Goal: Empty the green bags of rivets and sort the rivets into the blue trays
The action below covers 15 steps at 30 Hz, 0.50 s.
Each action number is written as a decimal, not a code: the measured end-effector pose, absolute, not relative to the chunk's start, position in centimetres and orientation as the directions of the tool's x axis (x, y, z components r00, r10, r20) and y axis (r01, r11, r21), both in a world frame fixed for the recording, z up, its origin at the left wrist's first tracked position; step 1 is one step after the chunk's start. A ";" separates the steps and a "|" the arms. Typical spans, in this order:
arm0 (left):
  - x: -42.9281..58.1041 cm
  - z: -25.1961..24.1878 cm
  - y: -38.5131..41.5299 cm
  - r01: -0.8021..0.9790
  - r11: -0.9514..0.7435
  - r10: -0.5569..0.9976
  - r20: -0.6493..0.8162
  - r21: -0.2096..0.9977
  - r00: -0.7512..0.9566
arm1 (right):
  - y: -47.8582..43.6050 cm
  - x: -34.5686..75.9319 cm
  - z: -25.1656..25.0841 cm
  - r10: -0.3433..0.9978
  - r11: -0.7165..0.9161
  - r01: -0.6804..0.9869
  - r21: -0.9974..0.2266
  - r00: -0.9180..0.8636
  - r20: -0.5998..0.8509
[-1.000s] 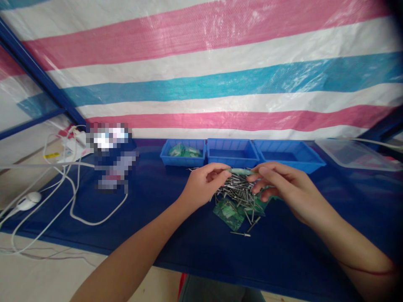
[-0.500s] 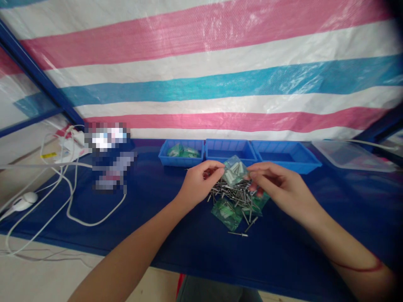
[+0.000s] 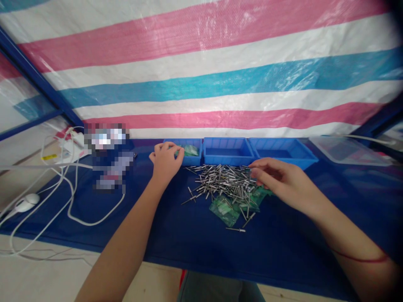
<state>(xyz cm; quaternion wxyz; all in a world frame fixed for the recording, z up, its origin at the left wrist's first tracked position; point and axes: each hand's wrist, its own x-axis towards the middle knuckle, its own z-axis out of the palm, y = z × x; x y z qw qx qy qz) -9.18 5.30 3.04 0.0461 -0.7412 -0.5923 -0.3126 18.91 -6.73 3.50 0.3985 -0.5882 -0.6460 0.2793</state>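
Note:
My left hand (image 3: 168,161) is over the left blue bin (image 3: 192,160), fingers spread and bent across its near left side. Small green-tinted plastic bags (image 3: 190,150) show in that bin beside the thumb; what lies under the palm is hidden. To the right, my right hand (image 3: 280,178) is at the edge of a loose pile of blind rivets (image 3: 225,180). Its thumb and fingers are pinched together, and I cannot make out what is between them. Two green-tinted bags lie at the pile's near side, one bag (image 3: 224,210) in front and another bag (image 3: 260,197) below my right hand.
A middle blue bin (image 3: 228,158) and a right blue bin (image 3: 283,158) line the back of the blue table (image 3: 189,239). A clear plastic lid (image 3: 349,151) lies farther right. White cables (image 3: 71,209) and a power strip (image 3: 74,147) occupy the left. A striped sheet (image 3: 201,90) hangs behind.
My left hand has moved left from the rivet pile to the left bin. The small bag held between both hands no longer shows there. My right hand has stayed near the pile.

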 end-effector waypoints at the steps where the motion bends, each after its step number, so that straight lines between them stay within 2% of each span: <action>1: -9.0 3.0 5.0 0.911 -0.298 0.833 0.543 0.284 0.103 | -6.8 19.1 3.6 0.979 0.195 0.607 -0.770 -0.068 0.195; 3: -8.6 3.2 4.5 0.904 -0.334 0.792 0.600 0.267 0.115 | -7.1 19.3 4.0 0.945 0.326 0.705 -0.630 -0.261 0.197; 5: -8.3 3.6 3.9 0.868 -0.423 0.746 0.645 0.261 0.169 | -7.6 19.3 4.3 0.884 0.456 0.726 -0.515 -0.436 0.168; 9: -7.0 4.7 1.9 0.691 -0.674 0.653 0.648 0.262 0.392 | -8.3 18.4 4.4 0.817 0.553 0.731 -0.399 -0.570 0.087; 11: -6.3 5.0 0.7 0.550 -0.790 0.588 0.586 0.270 0.557 | -8.4 17.9 4.2 0.809 0.563 0.741 -0.367 -0.584 0.061; 13: -5.6 5.2 -0.5 0.373 -0.883 0.467 0.446 0.285 0.763 | -8.5 17.5 4.0 0.810 0.560 0.749 -0.354 -0.585 0.046; 15: -5.1 5.1 -1.6 0.233 -0.922 0.326 0.294 0.311 0.898 | -8.5 17.4 4.0 0.814 0.551 0.753 -0.360 -0.580 0.033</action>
